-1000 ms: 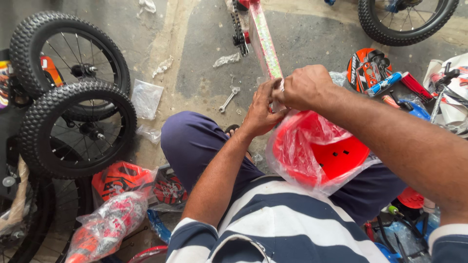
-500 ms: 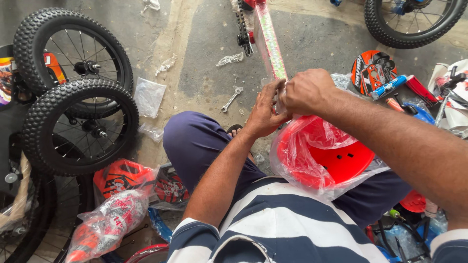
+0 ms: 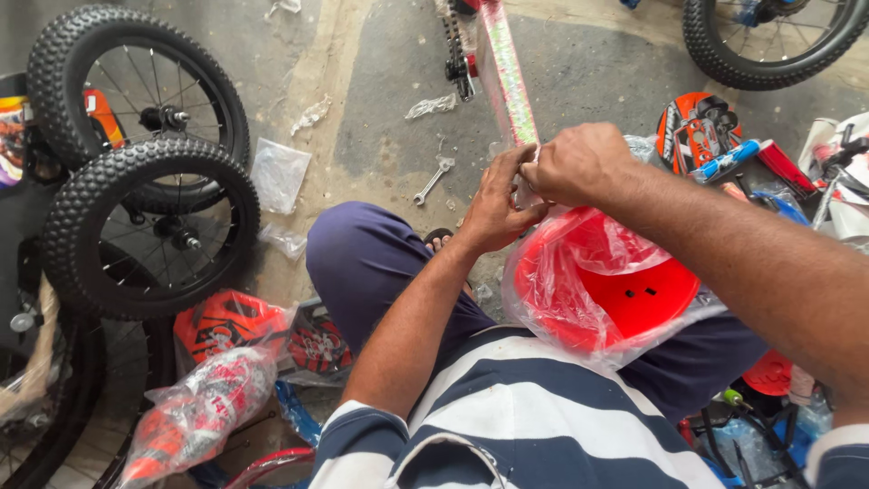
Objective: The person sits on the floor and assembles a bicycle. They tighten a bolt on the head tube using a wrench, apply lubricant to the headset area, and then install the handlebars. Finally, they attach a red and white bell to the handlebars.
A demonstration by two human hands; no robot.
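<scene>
Item: left hand [image 3: 496, 210] and right hand [image 3: 579, 163], both still pinched shut on the red bike frame [image 3: 509, 77], unchanged, bagged red seat [image 3: 605, 288] on lap.

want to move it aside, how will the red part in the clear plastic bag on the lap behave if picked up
The red part looks like moulded plastic, so probably stiff and light for its size. Its clear bag is loose and crinkled, so it may slide in the grip. Its rounded form could tip off the lap.
</scene>
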